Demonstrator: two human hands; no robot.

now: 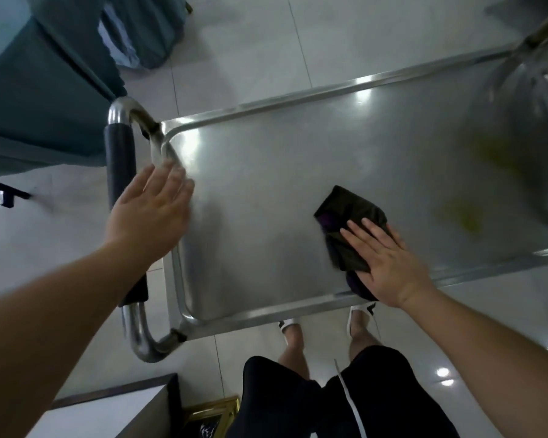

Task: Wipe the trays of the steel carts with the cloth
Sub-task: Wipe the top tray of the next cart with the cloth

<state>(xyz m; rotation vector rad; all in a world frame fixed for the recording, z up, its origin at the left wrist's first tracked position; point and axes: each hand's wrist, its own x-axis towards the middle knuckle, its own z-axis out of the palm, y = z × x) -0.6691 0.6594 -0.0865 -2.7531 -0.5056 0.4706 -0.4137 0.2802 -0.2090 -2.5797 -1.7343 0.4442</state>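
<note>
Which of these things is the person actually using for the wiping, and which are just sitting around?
In use: the dark cloth under the flat right hand; the steel cart tray; the left hand at its rim by the cart handle.

Just around: teal drapes, gold-framed object on the floor.

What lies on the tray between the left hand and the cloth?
Only bare steel tray lies between the left hand and the cloth, in the head view.
</note>
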